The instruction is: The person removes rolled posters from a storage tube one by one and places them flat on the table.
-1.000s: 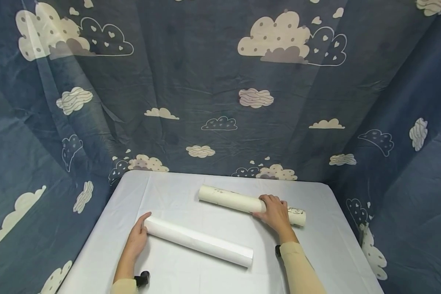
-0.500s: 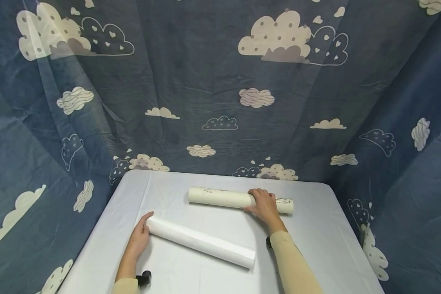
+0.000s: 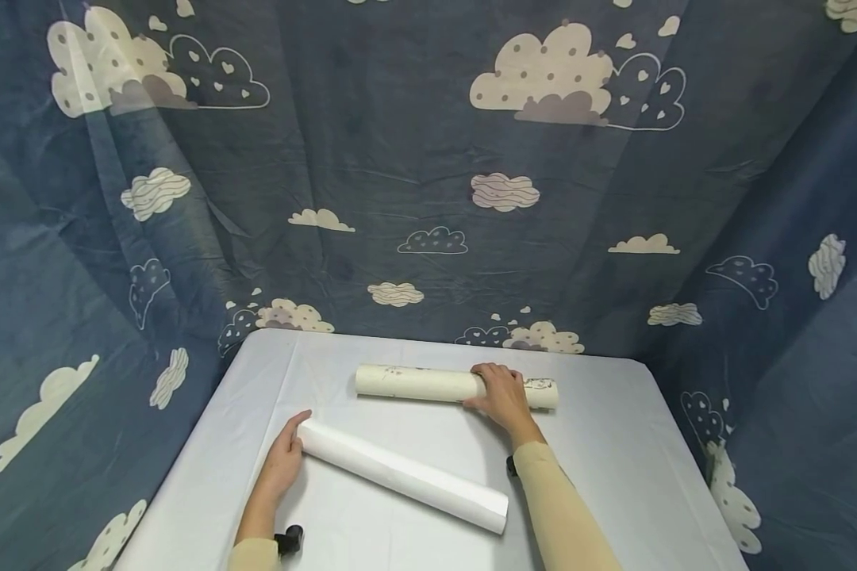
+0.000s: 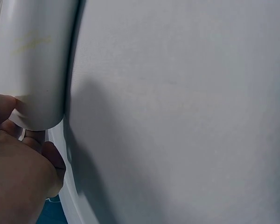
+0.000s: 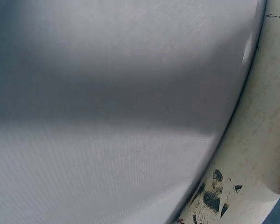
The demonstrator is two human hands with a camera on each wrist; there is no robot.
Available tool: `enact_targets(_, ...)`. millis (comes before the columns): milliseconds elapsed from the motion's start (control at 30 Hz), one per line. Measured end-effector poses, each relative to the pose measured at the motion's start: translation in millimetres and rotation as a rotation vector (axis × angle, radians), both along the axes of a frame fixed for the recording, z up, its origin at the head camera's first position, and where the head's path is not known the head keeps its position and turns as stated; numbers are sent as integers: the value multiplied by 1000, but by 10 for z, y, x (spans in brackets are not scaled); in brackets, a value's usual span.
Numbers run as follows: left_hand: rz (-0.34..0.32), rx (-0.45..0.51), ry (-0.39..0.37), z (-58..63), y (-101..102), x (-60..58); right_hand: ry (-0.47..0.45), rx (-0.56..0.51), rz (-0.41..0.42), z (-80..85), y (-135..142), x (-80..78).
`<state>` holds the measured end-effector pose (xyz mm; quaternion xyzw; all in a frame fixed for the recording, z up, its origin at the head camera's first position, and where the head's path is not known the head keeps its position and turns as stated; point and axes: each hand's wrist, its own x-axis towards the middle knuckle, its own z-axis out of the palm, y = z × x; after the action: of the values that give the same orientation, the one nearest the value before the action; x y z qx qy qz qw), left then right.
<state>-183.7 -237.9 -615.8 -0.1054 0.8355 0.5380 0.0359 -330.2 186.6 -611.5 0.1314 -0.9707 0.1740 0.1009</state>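
A smooth white roll [image 3: 403, 474] lies slantwise on the white-covered table, its right end nearer the front. My left hand [image 3: 278, 466] holds its left end; in the left wrist view the fingertips [image 4: 2, 107] press the side of the roll right at the rim, and other fingers sit at the end. Further back lies a cream roll [image 3: 414, 383] with dark printed patches, nearly level from left to right. My right hand [image 3: 503, 400] grips it from above, right of its middle, hiding part of it. The right wrist view shows dark marks on the cream roll [image 5: 252, 135].
The white cloth [image 3: 614, 460] covers the table up to its rounded back corners. Blue fabric [image 3: 428, 159] with a cloud pattern hangs behind and along both sides. Each wrist wears a black band-mounted device, the left one [image 3: 290, 541] showing more.
My right hand has shifted the cream roll leftward and slightly back, turning it from a slant to nearly level. The left hand and the white roll stay almost in place.
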Motion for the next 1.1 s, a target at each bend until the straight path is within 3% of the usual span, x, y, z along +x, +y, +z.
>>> enact_targets(233, 4, -2, 2, 8, 52, -8, -11, 15, 26, 68, 14, 28)
enact_targets(400, 6, -9, 44, 2, 96, -25, 0, 59, 44, 167, 55, 49)
enact_targets(533, 21, -15, 69, -12, 142, -27, -10, 23, 50, 278, 113, 116)
enact_targets(833, 74, -39, 90, -43, 315, -35, -45, -10, 63, 541, 272, 439)
enact_targets(1100, 108, -9, 105, -32, 432, -42, 24, -4, 96, 639, 301, 843)
